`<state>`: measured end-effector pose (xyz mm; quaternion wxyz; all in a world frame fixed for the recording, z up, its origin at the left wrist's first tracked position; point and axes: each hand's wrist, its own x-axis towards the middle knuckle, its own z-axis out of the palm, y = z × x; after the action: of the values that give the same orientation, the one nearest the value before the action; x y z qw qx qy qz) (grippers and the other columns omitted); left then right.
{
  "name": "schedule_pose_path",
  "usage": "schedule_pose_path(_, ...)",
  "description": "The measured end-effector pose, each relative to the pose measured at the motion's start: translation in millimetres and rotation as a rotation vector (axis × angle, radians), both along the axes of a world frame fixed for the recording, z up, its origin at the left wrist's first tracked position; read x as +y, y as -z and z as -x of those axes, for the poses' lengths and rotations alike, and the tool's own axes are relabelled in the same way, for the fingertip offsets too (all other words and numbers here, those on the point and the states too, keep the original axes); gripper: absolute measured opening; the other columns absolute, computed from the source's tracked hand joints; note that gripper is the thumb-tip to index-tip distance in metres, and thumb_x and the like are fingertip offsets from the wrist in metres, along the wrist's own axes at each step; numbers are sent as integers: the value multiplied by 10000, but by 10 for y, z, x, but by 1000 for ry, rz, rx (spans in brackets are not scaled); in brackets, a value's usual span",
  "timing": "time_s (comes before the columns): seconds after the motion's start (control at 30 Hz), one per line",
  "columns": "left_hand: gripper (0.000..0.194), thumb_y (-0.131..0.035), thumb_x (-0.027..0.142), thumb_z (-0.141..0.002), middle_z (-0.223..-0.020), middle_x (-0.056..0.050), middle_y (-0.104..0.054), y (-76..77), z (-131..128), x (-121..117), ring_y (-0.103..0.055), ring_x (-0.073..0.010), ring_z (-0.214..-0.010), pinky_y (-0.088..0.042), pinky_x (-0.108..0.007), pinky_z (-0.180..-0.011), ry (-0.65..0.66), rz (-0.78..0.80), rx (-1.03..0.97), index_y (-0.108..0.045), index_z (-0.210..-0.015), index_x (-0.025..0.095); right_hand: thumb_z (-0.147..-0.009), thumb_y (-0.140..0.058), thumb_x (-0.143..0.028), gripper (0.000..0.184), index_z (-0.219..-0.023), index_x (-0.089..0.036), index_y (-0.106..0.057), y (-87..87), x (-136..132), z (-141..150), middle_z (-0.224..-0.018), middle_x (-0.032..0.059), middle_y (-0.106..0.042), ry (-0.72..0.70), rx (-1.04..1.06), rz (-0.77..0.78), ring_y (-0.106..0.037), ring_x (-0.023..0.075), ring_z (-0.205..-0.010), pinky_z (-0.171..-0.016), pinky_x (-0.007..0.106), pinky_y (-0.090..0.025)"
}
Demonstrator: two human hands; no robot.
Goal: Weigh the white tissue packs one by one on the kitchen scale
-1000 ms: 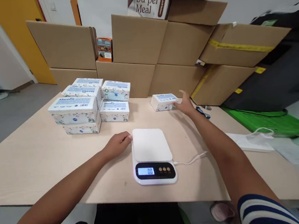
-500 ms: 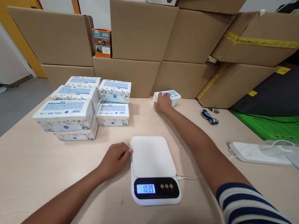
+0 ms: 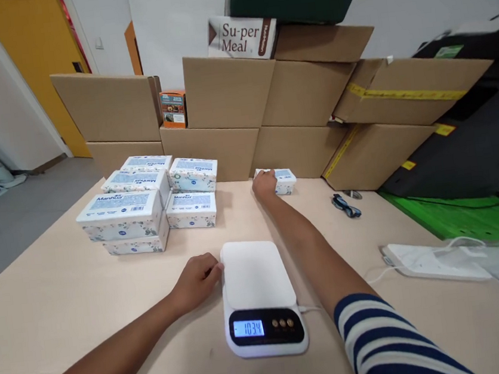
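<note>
I see white scale (image 3: 257, 276) flat on bench (image 3: 73, 303), display (image 3: 249, 329) lit blue with digits, gold buttons (image 3: 282, 323) beside it. Farther off, white-and-blue pack (image 3: 285, 178) lies flat, printed face up, left part covered by right hand (image 3: 265, 183).

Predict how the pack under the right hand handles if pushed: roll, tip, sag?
The pack likely won't roll: its sides look flat. Tipping seems unlikely too, as it lies low and broad on the table. It may hold its shape fairly well, since the similar stacked packs look boxy.
</note>
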<state>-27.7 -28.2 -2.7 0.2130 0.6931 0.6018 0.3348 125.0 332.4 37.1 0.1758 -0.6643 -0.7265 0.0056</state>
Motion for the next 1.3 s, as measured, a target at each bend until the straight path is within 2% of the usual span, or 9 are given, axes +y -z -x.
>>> schedule_pose_path(0.1,469,-417,478,-1086,-778,-48,-641,-51,0,2,-621,-220,-781,-477,-388,-792,22,40,-18,-455,-689,231,-1103,-728,-438,467,-1495,-189,-685,-13,-91,-61,-1601,159,-658,-34,43,35,-616,349,-1505,-1234,603,-551)
schedule_pose_path(0.27,438,-434,442,-1065,-806,-60,-657,-64,-40,8,-623,-230,-812,-472,-400,-821,27,25,1,-478,-683,231,-1076,-620,-449,644,-1496,39,-646,29,-210,-145,-1584,457,-566,-133,165,63,-365,565,-1632,-1249,788,-403)
schedule_pose_path(0.47,425,-478,387,-1076,-786,-43,-641,-107,-62,-16,-612,-209,-785,-466,-377,-788,28,16,-1,-471,-683,226,-1112,-549,-668,691,-1401,-59,-699,195,-76,-381,-1464,355,-680,-212,354,-10,-300,528,-1630,-1299,844,-316)
schedule_pose_path(0.6,428,-490,365,-1084,-777,-34,-637,-135,-78,-17,-603,-200,-753,-455,-371,-766,-2,35,0,-474,-680,225,-1094,-726,-509,457,-1444,-216,-716,229,31,-501,-1585,161,-663,-218,406,-73,-567,371,-1524,-1270,665,-512)
schedule_pose_path(0.73,350,-538,233,-1003,-804,-37,-679,-40,-107,-21,-658,-192,-781,-499,-350,-803,49,15,-5,-519,-654,216,-1101,-749,-432,400,-1438,-219,-719,90,-89,-438,-1531,134,-700,-274,446,-82,-726,274,-1307,-1131,514,-640)
schedule_pose_path(0.83,311,-582,179,-937,-821,-34,-707,5,-107,-6,-671,-188,-793,-512,-336,-813,34,-12,9,-540,-630,209,-1096,-754,-453,394,-1417,-227,-726,-143,-277,-316,-1484,120,-720,-359,449,-42,-739,262,-1264,-1077,493,-667)
schedule_pose_path(1.0,344,-584,202,-943,-826,-35,-707,26,-118,6,-657,-190,-775,-508,-339,-803,-12,-33,3,-533,-603,207,-1092,-694,-477,302,-1109,-189,-783,-509,-843,6,-1242,142,-826,-560,465,34,-762,286,-1153,-1099,480,-614)
schedule_pose_path(1.17,356,-522,306,-1032,-880,-49,-705,22,-113,-9,-677,-205,-828,-529,-349,-828,-11,-44,-22,-553,-688,218,-967,-816,-523,623,-1491,-212,-682,-600,-1411,540,-1681,155,-633,-994,69,184,-599,353,-1532,-1257,477,-509)
schedule_pose_path(1.3,335,-474,370,-1070,-912,-87,-717,-68,-73,-86,-676,-243,-897,-530,-414,-904,-58,-223,69,-561,-775,235,-853,-927,-475,863,-1586,-167,-593,-544,-1654,833,-1726,241,-555,-987,-169,221,-489,480,-1594,-1315,632,-402)
